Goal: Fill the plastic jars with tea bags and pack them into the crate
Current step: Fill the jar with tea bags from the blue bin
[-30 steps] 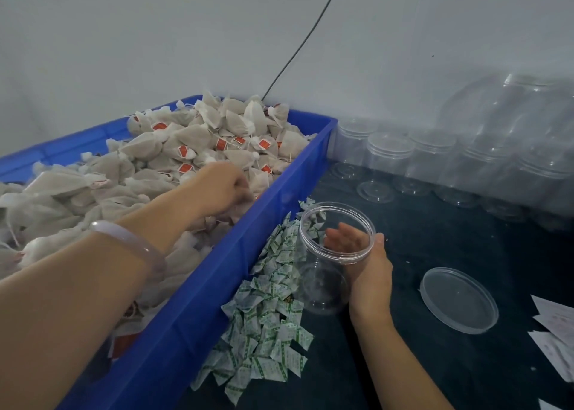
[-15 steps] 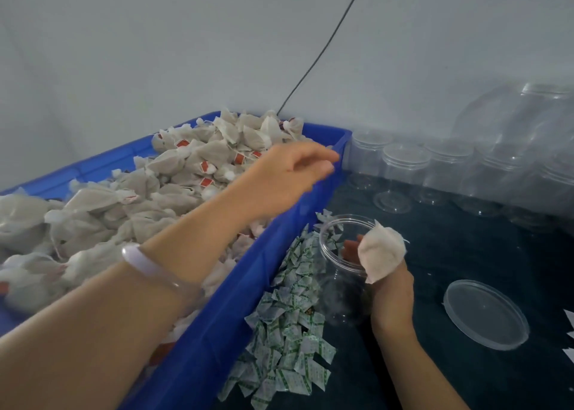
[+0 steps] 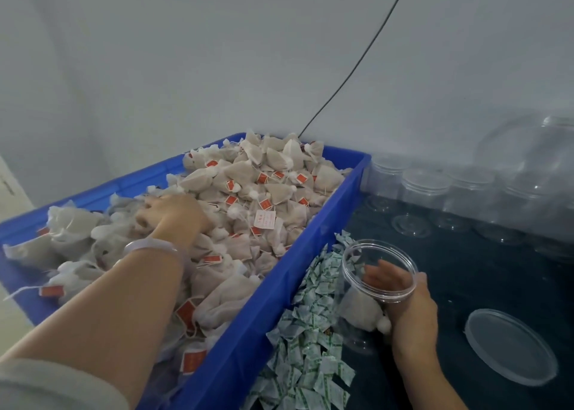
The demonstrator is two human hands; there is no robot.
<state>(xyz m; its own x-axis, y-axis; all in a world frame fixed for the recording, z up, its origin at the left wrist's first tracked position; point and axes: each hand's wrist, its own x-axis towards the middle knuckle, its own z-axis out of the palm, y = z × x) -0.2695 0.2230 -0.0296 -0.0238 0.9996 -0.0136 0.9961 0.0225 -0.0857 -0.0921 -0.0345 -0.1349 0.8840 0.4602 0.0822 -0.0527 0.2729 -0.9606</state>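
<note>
Right grip (image 3: pixel 413 313) round jar (image 3: pixel 354 294), long axis near upright, mouth up.

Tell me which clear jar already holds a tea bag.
The lidless jar gripped by the right hand beside the blue crate: one tea bag lies inside it. The jars along the wall look empty.

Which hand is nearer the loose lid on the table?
Right. The right hand grips the open jar just left of the lid; the left hand is among tea bags in the blue bin.
</note>
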